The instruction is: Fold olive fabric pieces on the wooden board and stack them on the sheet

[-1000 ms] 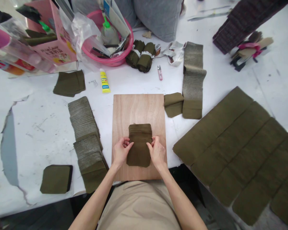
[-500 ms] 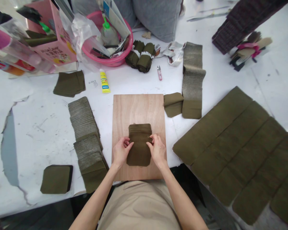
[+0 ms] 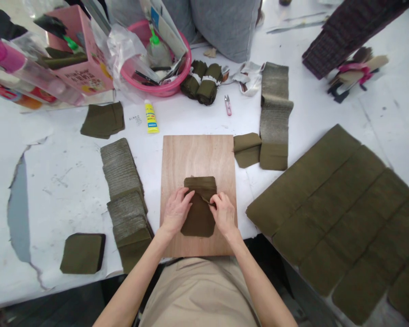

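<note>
The olive fabric (image 3: 198, 222) lies on the wooden board (image 3: 197, 155); the grip of the right hand (image 3: 225, 211) is clamped on a lifted edge at its right side. The left hand (image 3: 176, 210) touches the left side, but whether its grip is closed cannot be confirmed. Uneven pull could skew or crease the lifted edge.

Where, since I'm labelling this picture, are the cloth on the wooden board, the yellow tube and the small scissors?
Cloth (image 3: 198, 215): head view, lower half.
Yellow tube (image 3: 151, 117): head view, middle of its body.
Small scissors (image 3: 228, 109): head view, pink handle.
</note>
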The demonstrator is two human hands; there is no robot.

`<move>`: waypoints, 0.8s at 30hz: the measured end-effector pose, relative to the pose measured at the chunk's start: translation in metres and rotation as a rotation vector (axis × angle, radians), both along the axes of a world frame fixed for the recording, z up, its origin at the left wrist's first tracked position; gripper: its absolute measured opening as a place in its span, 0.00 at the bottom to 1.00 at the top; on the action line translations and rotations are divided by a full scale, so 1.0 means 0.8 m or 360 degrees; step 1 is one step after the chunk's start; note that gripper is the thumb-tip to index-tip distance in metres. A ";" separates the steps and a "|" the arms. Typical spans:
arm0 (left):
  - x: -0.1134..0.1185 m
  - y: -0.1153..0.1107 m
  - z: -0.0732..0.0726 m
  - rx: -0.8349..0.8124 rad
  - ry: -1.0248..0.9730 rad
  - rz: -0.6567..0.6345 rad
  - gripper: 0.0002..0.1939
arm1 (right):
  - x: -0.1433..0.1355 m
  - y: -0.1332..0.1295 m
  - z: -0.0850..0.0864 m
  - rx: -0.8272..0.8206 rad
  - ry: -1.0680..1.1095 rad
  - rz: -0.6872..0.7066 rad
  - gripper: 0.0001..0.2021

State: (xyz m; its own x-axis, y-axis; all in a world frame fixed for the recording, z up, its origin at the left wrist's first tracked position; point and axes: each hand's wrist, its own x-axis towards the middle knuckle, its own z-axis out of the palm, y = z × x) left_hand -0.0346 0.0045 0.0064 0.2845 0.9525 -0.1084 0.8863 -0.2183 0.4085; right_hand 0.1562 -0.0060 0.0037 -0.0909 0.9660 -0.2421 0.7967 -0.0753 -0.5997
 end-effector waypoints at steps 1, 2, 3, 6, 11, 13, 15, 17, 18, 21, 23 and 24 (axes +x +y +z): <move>-0.001 0.003 0.000 0.0000 0.0017 -0.0111 0.21 | 0.001 -0.003 -0.001 0.0032 0.0032 0.0044 0.08; -0.002 0.006 -0.001 -0.0015 0.0028 -0.0205 0.21 | 0.001 -0.006 -0.002 0.0053 0.0075 0.0079 0.09; -0.003 0.008 -0.001 -0.0043 0.0034 -0.0281 0.20 | 0.002 -0.009 -0.003 0.0060 0.0129 0.0100 0.09; -0.006 0.015 0.000 -0.0145 0.0065 -0.0375 0.15 | 0.004 -0.016 -0.007 0.0013 0.0294 0.0021 0.07; -0.005 0.029 0.008 -0.0176 0.0110 -0.0444 0.10 | 0.003 -0.020 -0.008 -0.0129 0.0489 -0.0257 0.07; -0.004 0.036 0.010 -0.0224 0.0128 -0.0500 0.08 | 0.001 -0.021 -0.008 -0.0145 0.0574 -0.0294 0.10; -0.005 0.042 0.010 -0.0268 0.0138 -0.0503 0.06 | 0.001 -0.021 -0.007 -0.0160 0.0643 -0.0331 0.12; -0.007 0.045 0.010 -0.0309 0.0081 -0.0478 0.04 | 0.002 -0.021 -0.007 -0.0189 0.0649 -0.0390 0.16; -0.008 0.046 0.010 -0.0336 0.0031 -0.0454 0.04 | 0.002 -0.021 -0.007 -0.0205 0.0618 -0.0414 0.19; -0.012 0.042 0.010 -0.0482 -0.0112 -0.0337 0.05 | 0.000 -0.022 -0.008 -0.0216 0.0443 -0.0393 0.23; -0.014 0.035 0.008 -0.0600 -0.0178 -0.0173 0.03 | -0.003 -0.023 -0.010 -0.0179 0.0309 -0.0347 0.23; -0.016 0.030 0.006 -0.0648 -0.0207 -0.0070 0.02 | -0.004 -0.023 -0.011 -0.0159 0.0256 -0.0336 0.24</move>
